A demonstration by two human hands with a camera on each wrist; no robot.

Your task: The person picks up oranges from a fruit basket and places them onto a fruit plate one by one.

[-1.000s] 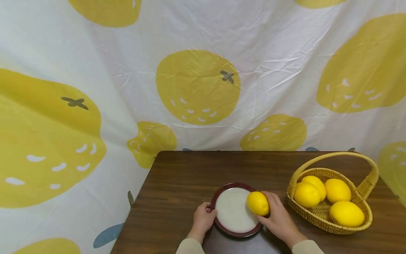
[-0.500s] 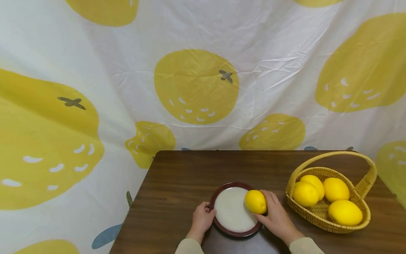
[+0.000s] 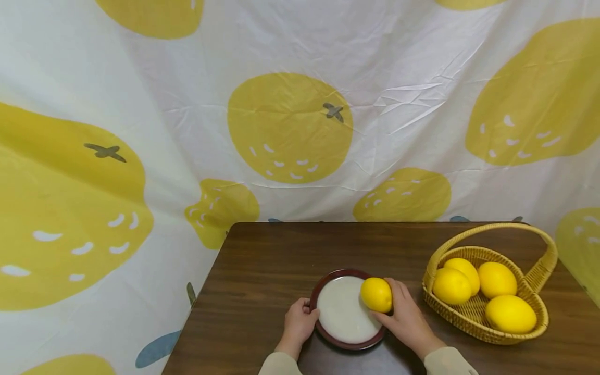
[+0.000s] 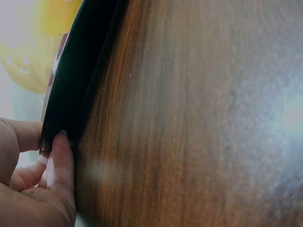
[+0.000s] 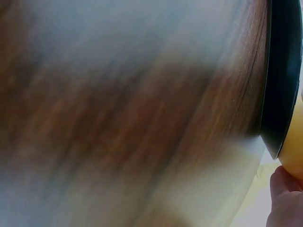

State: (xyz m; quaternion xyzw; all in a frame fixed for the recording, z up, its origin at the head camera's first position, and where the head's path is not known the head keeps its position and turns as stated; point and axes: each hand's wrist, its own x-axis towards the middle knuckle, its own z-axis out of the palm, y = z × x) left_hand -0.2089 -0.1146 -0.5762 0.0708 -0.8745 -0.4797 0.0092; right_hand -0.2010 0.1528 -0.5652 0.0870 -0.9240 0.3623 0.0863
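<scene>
A round plate with a pale centre and dark red rim sits on the brown table. My left hand pinches its left rim, thumb on top; the left wrist view shows the fingers at the plate's dark underside. My right hand grips a lemon over the plate's right side, thumb below it and fingers behind. In the right wrist view only part of that lemon shows beside the plate's dark edge.
A wicker basket with a tall handle stands at the right of the table, holding several lemons. Behind the table's back edge hangs a white cloth printed with large yellow fruit.
The lemon in my right hand has shifted slightly left and up over the plate. The left hand keeps its hold on the rim, and the basket stays put.
</scene>
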